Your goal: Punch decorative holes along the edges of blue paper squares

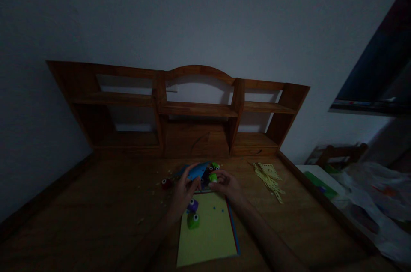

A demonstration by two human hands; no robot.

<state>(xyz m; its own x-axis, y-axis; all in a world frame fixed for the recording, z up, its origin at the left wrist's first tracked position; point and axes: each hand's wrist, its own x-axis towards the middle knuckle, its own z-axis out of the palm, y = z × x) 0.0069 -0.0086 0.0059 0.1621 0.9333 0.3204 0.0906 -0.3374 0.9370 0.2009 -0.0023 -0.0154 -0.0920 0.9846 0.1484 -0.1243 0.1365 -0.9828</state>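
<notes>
The scene is dim. My left hand [183, 190] curls around a blue object [196, 171] at the far end of a yellow-green paper pad [208, 237] on the wooden desk [96, 216]. My right hand [226, 184] pinches a small green punch-like piece [213, 177] right beside that blue object. A purple piece [192, 206] and a green piece [193, 220] sit on the pad just below my left hand. A small red piece [165, 183] lies left of my left hand.
Punched pale-yellow paper strips [269, 180] lie to the right on the desk. A wooden hutch with shelves [195, 111] stands at the back against the wall. Beyond the desk's right edge lie white bags and a green item [317, 182].
</notes>
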